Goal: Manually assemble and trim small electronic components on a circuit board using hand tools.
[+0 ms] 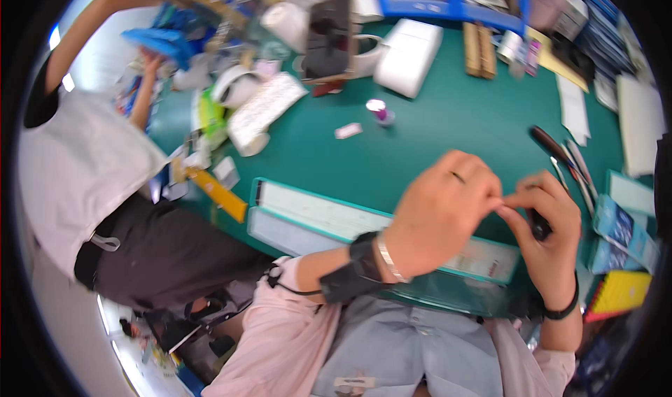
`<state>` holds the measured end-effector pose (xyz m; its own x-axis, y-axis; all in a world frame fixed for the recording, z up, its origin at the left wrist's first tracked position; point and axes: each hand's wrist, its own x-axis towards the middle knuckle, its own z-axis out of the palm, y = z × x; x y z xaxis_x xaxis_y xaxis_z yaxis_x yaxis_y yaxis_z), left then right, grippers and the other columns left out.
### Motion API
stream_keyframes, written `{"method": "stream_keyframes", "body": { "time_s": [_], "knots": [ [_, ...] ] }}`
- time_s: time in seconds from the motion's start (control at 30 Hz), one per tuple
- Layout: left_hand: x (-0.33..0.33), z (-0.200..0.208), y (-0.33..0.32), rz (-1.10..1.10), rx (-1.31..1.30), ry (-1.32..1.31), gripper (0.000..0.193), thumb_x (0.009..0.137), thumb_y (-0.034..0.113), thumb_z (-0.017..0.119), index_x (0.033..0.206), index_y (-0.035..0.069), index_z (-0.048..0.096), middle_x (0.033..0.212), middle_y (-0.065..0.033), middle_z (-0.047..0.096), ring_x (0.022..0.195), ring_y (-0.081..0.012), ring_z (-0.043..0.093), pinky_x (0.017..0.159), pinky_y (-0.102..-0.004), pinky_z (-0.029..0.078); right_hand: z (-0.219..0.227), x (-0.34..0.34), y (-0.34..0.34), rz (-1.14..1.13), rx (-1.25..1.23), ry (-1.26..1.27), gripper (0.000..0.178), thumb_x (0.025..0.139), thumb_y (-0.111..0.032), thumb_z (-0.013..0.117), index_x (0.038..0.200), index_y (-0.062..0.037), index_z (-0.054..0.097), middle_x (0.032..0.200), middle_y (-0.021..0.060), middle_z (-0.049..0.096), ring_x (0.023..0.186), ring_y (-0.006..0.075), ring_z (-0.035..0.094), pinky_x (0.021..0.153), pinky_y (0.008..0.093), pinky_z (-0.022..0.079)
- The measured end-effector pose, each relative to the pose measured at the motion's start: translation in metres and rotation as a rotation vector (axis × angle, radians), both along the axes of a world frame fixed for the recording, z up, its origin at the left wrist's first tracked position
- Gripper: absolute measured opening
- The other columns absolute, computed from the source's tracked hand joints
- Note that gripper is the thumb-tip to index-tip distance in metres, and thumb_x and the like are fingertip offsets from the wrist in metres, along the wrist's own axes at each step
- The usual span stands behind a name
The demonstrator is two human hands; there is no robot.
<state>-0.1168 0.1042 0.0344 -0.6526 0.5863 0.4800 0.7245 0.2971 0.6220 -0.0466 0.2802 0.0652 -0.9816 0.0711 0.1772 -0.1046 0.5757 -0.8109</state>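
Note:
My left hand (442,215) and my right hand (549,239) meet above the near right part of the green table mat (448,128). Fingertips of both are pinched together and touch. Anything between them is too small or blurred to make out. A small dark object (539,225) shows against my right palm, under the curled fingers; its kind is unclear. Below my left hand lies a long flat clear case with a teal edge and white strips inside (315,204). Farther off stand a small bottle with purple in it (380,112) and a little pale label (348,130).
A white box (408,58), blue trays (420,5), wooden blocks (479,51) and a white roll (248,121) line the far side. Hand tools (549,144) and a yellow notebook (619,293) lie at right. Another person (91,166) stands at left, holding a blue thing (159,44).

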Motion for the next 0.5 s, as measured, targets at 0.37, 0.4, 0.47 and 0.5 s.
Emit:
{"method": "stream_keyframes", "body": {
  "time_s": [0.37,0.4,0.47,0.5],
  "knots": [
    [-0.001,0.008,-0.006,-0.136,0.279,-0.619,0.010,0.098,0.006,0.064,0.104,-0.001,0.062,0.100,-0.0099,0.063,0.096,-0.0195,0.060,0.089,-0.0310,0.048,-0.004,0.002,0.017,0.049,-0.489,-0.110,0.011,0.081,0.005,0.076,0.092,0.0014,0.075,0.088,0.0051,0.060,0.072,0.0083,0.050,0.060,0.0219,0.036],
    [-0.003,0.008,-0.007,-0.135,0.279,-0.629,0.010,0.098,0.006,0.064,0.104,-0.001,0.062,0.100,-0.0099,0.063,0.096,-0.0195,0.060,0.089,-0.0310,0.048,-0.003,0.002,0.018,0.046,-0.525,-0.140,0.011,0.081,0.005,0.075,0.091,0.0028,0.074,0.089,0.0067,0.059,0.076,0.0107,0.053,0.063,0.0221,0.038],
    [-0.004,0.007,-0.008,-0.189,0.182,-0.479,0.009,0.096,0.004,0.065,0.103,-0.001,0.065,0.100,-0.0117,0.066,0.097,-0.0205,0.061,0.089,-0.0324,0.048,0.000,0.003,0.018,0.049,-0.539,-0.160,0.011,0.080,0.006,0.075,0.091,0.0027,0.074,0.089,0.0070,0.059,0.077,0.0110,0.052,0.063,0.0225,0.038],
    [-0.004,0.008,-0.008,-0.187,0.181,-0.485,0.009,0.096,0.004,0.065,0.103,-0.001,0.065,0.100,-0.0117,0.066,0.097,-0.0205,0.061,0.089,-0.0324,0.048,0.000,0.003,0.018,0.056,-0.552,-0.171,0.012,0.080,0.006,0.075,0.091,0.0027,0.074,0.089,0.0073,0.058,0.077,0.0113,0.052,0.063,0.0228,0.038]
  ]
}}
